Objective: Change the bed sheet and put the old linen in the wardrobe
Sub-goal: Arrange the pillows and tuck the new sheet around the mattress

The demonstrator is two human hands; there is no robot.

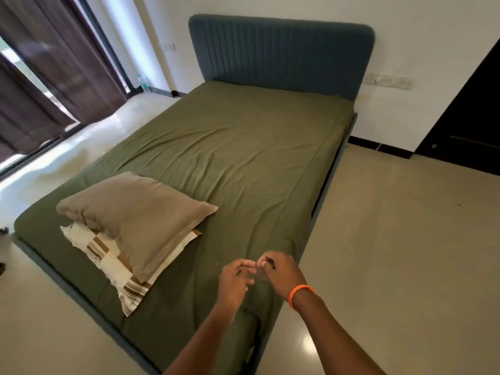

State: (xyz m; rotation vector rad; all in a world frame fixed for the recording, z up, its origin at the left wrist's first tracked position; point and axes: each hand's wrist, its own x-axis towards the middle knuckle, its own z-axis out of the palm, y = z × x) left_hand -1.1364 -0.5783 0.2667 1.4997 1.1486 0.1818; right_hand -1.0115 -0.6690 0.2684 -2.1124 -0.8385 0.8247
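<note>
white walls (405,36); glossy floor (392,253); brown curtains (67,63)

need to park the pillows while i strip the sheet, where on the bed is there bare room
The green sheet lies bare from the headboard down to mid-bed, edge to edge. A narrower bare strip runs between the tan pillow and the bed's right edge. Crowded: the foot-left corner, where the tan pillow lies on the patterned pillow, and the foot-right corner, under both hands.

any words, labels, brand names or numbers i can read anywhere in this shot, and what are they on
None can be read.
The switch plate right of the headboard: no legible marking.
The small bottle on the floor by the curtain: its label is too small and blurred.
The patterned pillow: colour blocks only, no text.
</note>
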